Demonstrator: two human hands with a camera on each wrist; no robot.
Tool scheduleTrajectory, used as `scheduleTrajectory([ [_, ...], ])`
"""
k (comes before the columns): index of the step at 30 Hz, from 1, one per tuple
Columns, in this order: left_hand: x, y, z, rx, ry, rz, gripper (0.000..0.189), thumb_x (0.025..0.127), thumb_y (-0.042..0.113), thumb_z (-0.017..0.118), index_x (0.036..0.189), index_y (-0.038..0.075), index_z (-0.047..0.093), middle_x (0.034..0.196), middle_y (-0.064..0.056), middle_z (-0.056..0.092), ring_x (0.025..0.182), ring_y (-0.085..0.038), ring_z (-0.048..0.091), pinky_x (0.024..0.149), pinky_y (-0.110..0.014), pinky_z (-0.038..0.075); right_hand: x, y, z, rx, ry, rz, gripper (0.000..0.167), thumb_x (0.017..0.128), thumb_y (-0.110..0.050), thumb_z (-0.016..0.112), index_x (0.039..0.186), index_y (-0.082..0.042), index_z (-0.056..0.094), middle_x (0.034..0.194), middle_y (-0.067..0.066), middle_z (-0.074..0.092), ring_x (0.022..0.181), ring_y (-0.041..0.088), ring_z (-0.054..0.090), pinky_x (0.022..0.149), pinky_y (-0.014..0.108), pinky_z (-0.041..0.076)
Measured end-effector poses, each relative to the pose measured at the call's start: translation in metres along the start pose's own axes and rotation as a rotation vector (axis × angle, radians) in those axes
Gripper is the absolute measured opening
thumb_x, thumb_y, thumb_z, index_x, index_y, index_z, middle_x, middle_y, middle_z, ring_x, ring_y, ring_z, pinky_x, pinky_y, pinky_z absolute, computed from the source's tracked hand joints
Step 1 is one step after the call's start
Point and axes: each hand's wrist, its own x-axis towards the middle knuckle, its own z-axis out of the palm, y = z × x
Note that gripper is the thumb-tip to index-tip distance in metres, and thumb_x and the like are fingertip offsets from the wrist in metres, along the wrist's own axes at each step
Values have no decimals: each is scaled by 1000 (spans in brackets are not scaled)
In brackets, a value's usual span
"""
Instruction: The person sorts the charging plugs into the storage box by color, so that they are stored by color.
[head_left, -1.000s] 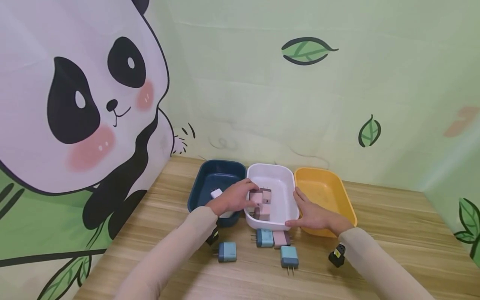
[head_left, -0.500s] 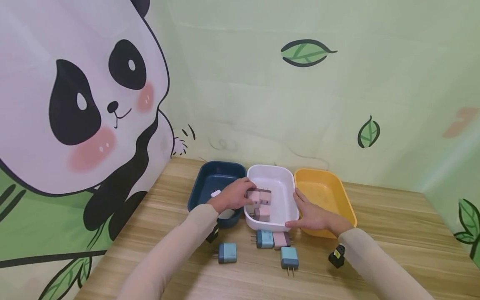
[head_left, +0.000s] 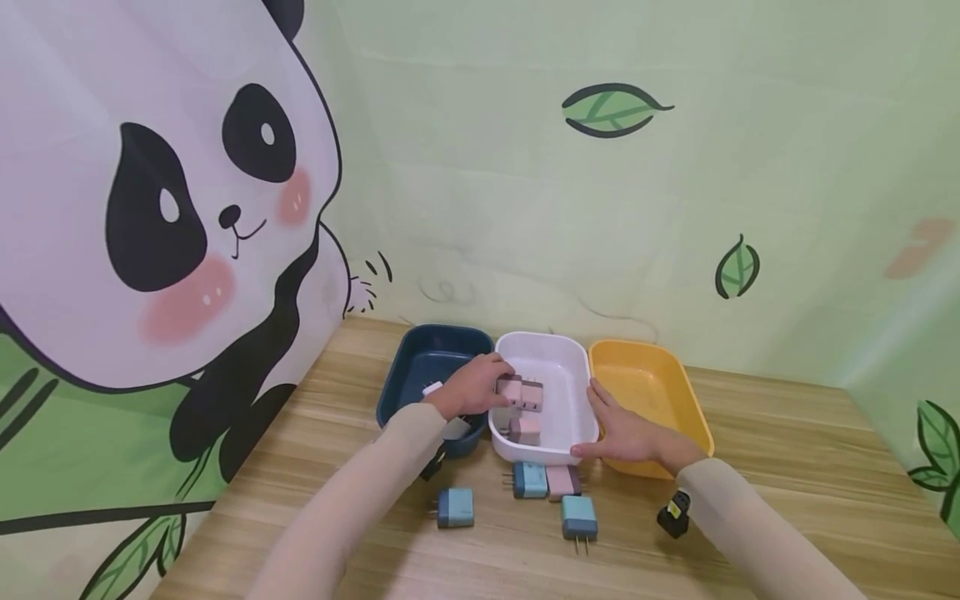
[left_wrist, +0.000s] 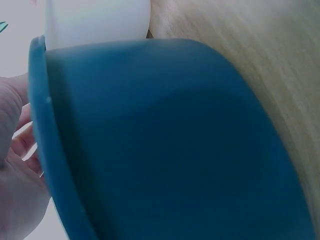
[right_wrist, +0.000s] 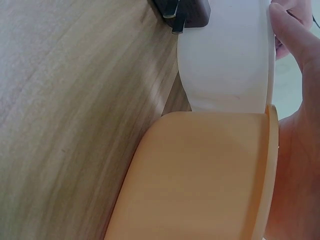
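Pink charger (head_left: 509, 390) in left hand (head_left: 474, 387) now apparently abuts its neighbour (head_left: 532, 396).

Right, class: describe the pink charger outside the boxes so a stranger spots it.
On the table, find the white box between the navy box and the yellow box. Just in front of it lies the pink charger, right of a blue charger. Every other visible charger outside is blue.

**Left Grip (head_left: 472, 388) Pinched While Right Grip (head_left: 628, 429) Spread**

The left forearm (head_left: 360, 496) slanted from near left toward far right, forefinger on the far side, thumb nearer, both curved rightward. The right forearm (head_left: 761, 529) slanted toward far left; its thumb pointed left, spread from fingers extended to the far left. Pale sleeves covered both forearms.
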Motion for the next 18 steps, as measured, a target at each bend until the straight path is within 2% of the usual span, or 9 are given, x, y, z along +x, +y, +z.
scheduleTrajectory([
  [9,1,0,0,-70,0,-69,49,84,26,73,128,10,59,132,-7,51,114,-21,45,101,-34,38,1,2,1,-16,5,10,118,75,-63,67,150,-1,1,156,16,-9,140,38,12,107,52,24],
  [18,5,-3,3,-67,18,-83,50,83,29,74,127,12,60,131,-5,52,112,-21,44,99,-35,39,1,0,0,-19,2,7,116,76,-60,67,150,-1,2,156,17,-8,140,38,11,107,53,23],
])
